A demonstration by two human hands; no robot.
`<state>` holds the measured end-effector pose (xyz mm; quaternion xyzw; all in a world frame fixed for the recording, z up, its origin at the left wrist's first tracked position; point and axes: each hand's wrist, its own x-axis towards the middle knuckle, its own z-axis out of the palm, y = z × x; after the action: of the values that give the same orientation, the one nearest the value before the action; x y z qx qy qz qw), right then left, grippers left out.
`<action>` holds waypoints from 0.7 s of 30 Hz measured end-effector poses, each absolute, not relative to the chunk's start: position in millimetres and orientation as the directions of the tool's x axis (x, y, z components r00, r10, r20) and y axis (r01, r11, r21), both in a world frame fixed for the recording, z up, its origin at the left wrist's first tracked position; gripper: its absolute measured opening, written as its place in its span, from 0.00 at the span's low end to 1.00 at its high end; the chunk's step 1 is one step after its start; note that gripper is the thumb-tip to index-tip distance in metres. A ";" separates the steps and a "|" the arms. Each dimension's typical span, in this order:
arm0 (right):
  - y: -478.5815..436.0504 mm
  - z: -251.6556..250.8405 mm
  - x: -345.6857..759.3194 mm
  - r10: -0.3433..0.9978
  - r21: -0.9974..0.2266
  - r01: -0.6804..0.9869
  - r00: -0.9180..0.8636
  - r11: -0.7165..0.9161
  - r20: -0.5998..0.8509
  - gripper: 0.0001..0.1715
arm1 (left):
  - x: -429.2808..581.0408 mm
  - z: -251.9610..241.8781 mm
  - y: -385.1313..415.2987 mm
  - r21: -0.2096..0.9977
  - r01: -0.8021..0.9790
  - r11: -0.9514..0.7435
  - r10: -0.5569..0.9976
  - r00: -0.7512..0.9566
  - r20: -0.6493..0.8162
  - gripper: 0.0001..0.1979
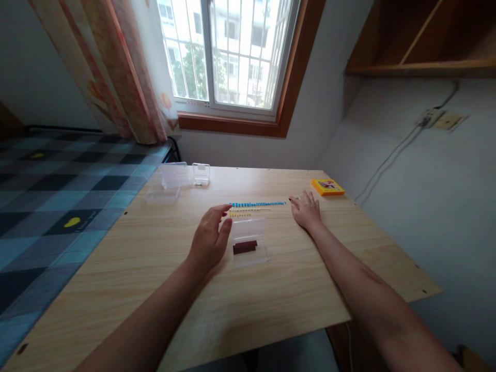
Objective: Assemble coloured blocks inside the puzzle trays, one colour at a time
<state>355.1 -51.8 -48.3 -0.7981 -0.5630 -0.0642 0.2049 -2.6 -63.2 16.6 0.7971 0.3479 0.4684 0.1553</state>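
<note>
A row of small blue pieces (258, 204) runs across the wooden table, with shorter rows of pale yellowish pieces (248, 210) and yellow pieces (240, 215) just in front of it. My left hand (211, 235) is at the left ends of these rows, thumb and fingers apart, holding nothing visible. Past the right end of the blue row, my right hand (307, 211) rests with fingers spread; a tiny dark spot by its fingertips is too small to name. Between my hands and closer to me, an opened clear plastic box (250, 259) contains dark brown strips (245, 247).
Clear plastic boxes (174, 178) stand at the table's back left, beside a smaller clear box (201, 174). An orange-yellow box (328, 187) lies at the back right. A bed with a checked cover (89, 181) adjoins the left side; a wall (426, 206) borders the right.
</note>
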 end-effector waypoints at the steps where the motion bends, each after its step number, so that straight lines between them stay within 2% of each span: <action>1: -51.5 -48.1 354.6 0.876 -0.244 0.926 0.358 -0.288 0.324 0.24 | -2.8 17.1 -63.4 0.573 0.408 -0.711 0.698 0.314 0.643 0.17; 9: -57.7 -44.0 358.2 0.869 -0.228 0.923 0.372 -0.309 0.327 0.19 | -2.8 19.3 -63.2 0.561 0.396 -0.727 0.680 0.307 0.665 0.15; 16: -56.2 -45.9 359.0 0.861 -0.240 0.919 0.381 -0.313 0.336 0.27 | -3.9 20.7 -63.4 0.559 0.405 -0.724 0.684 0.311 0.660 0.15; 21: -55.8 -45.7 357.4 0.883 -0.257 0.922 0.362 -0.291 0.299 0.23 | -4.9 21.2 -63.0 0.569 0.409 -0.713 0.695 0.310 0.648 0.15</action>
<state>357.4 -55.8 -45.7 -0.8020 -0.5624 -0.0499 0.1949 -4.9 -63.0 21.2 0.7951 0.3472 0.4737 0.1511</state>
